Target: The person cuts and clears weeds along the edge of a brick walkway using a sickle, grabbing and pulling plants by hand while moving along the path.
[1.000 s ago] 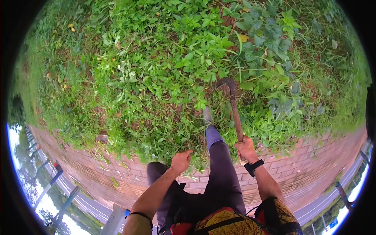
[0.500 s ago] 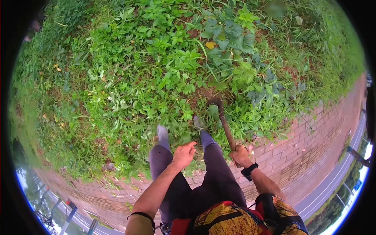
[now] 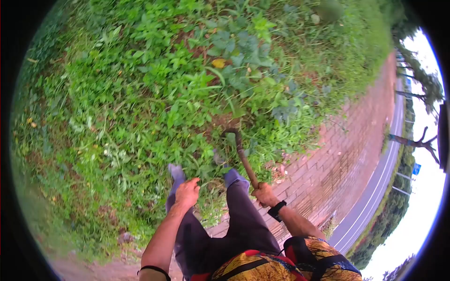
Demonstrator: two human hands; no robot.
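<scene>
My right hand [image 3: 266,195] is wrapped round the lower end of a wooden handle. The tool [image 3: 244,161] is a short hoe or hook with a dark curved head, which rests low among the weeds over a patch of bare soil [image 3: 224,122]. My left hand [image 3: 188,193] hangs above my left leg, fingers curled together; whether anything is between them is too small to tell. Green weeds [image 3: 154,112] surround both feet. A yellow leaf [image 3: 218,62] lies beyond the tool's head.
A brick path [image 3: 323,173] runs behind and to the right of my legs. Past it lie a grey road [image 3: 370,201] with white lines, a leaning tree trunk [image 3: 408,140] and a blue sign [image 3: 416,168]. Both my feet are partly hidden in the plants.
The view has swung, so more road and sky show at the right. My left leg has come forward into the weeds. The tool has stayed in my right hand, its head now nearer my feet.
</scene>
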